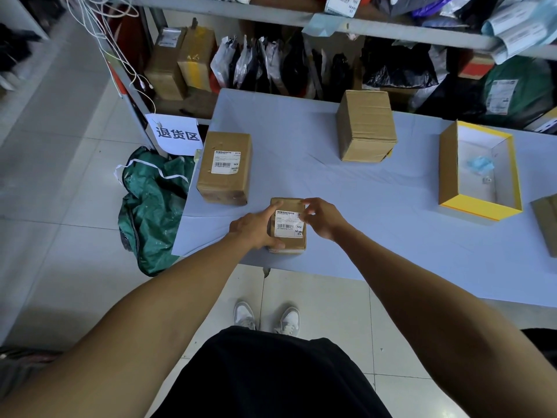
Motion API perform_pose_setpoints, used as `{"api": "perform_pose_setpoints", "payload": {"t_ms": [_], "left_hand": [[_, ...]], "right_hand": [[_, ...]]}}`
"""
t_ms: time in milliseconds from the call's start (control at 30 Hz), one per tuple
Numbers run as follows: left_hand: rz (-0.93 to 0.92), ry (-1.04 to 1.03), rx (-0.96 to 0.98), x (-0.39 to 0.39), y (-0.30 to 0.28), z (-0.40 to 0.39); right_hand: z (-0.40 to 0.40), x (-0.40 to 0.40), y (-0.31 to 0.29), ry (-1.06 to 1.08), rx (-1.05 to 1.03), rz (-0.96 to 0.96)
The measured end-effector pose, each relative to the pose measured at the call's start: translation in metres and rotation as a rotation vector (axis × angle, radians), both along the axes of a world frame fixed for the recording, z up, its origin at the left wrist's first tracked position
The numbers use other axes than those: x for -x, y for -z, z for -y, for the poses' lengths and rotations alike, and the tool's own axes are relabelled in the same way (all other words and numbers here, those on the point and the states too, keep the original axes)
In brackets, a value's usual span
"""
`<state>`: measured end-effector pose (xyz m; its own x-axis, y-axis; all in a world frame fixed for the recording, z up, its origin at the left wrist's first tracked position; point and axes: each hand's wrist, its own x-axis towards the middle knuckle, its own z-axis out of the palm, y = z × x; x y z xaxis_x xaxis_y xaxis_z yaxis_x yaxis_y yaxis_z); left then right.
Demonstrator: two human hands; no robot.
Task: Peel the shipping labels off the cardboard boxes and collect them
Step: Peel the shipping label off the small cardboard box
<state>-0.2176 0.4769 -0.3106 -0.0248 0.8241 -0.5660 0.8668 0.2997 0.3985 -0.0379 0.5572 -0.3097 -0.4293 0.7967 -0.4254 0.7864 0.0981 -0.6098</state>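
A small cardboard box (289, 245) lies near the table's front edge with a white shipping label (287, 225) on its top. My left hand (256, 229) grips the box's left side, index finger along the top edge and thumb at the front. My right hand (321, 218) sits at the label's upper right corner, fingers curled and pinching there. A second labelled box (224, 167) stands to the back left, its label (225, 162) flat on top. A plain box (366, 125) without a visible label stands further back.
An open yellow-rimmed box (479, 170) with a crumpled blue scrap inside sits at the right, another box (547, 223) at the right edge. A green bag (150, 203) lies on the floor left of the light blue table (376, 212). Shelves of parcels stand behind.
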Motion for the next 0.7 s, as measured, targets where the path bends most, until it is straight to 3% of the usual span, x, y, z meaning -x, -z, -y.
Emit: {"api": "perform_pose_setpoints", "payload": {"t_ms": [700], "left_hand": [[-0.003, 0.000, 0.006, 0.001, 0.000, -0.001]], "right_hand": [[0.007, 0.002, -0.025, 0.018, 0.121, 0.019]]}}
